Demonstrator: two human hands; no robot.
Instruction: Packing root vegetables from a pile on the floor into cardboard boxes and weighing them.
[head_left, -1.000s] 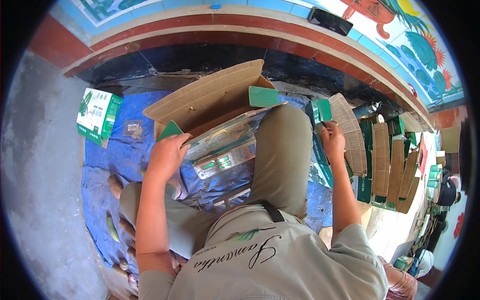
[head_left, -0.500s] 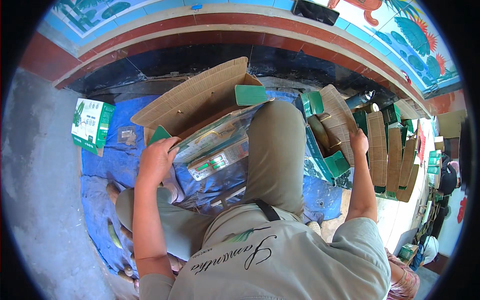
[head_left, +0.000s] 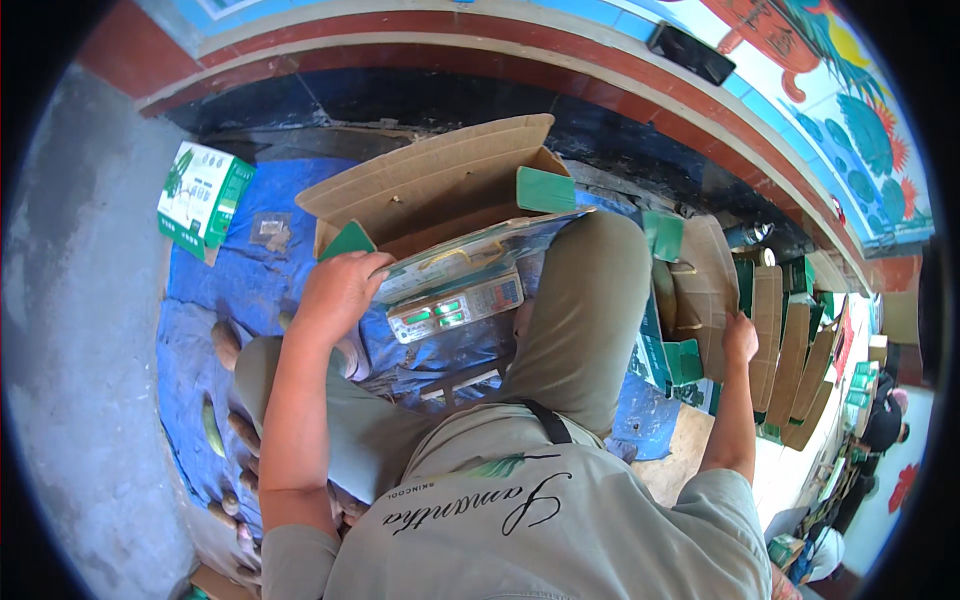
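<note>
Brown cardboard forms the open carton (head_left: 440, 195), which lies just beyond the left hand (head_left: 345, 290); that hand's fingers curl over its near edge beside a green flap (head_left: 350, 240). The right hand (head_left: 741, 338) pinches a brown flap's (head_left: 708, 280) outer edge, its filled box (head_left: 652, 345) leftward, beside the knee (head_left: 600, 245).

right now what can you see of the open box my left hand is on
The open box looks like corrugated cardboard, plain brown inside. Its tall far flap stands up, with small marks; a short green flap shows at each end. The near panel is printed outside and slanted. The box lies on a blue sheet, your left hand gripping its near left edge. Its right end reaches your knee; contact is unclear. Most of the inside is hidden.
</note>
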